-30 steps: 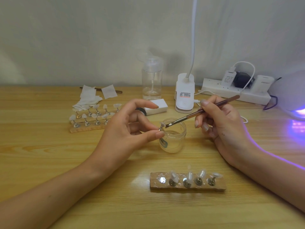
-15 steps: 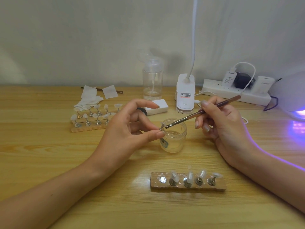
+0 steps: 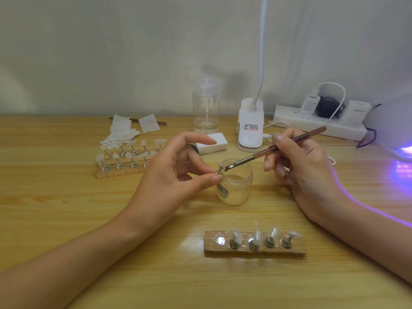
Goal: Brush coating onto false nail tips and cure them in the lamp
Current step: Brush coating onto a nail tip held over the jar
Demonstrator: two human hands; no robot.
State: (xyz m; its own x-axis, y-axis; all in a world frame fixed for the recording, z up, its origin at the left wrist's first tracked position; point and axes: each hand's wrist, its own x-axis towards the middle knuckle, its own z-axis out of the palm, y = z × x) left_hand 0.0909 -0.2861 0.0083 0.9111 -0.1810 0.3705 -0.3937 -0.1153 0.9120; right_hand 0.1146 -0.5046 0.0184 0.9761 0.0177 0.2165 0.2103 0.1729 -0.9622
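One false nail tip [image 3: 220, 167], pinched on its stand between the left hand's [image 3: 176, 175] thumb and fingertip, sits above the single open jar [image 3: 236, 188]. The right hand [image 3: 298, 166] grips one brush [image 3: 274, 148], bristles touching it. Four more tips stand on the near wooden block [image 3: 254, 253].

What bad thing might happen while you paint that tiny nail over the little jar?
1. The left hand pinches the nail tip by its small stand, over the rim of the open jar; it might slip and fall in.
2. The brush in the right hand could slide off the tip and smear the left hand.
3. The holder with four tips sits close between both arms; a wrist might bump it.
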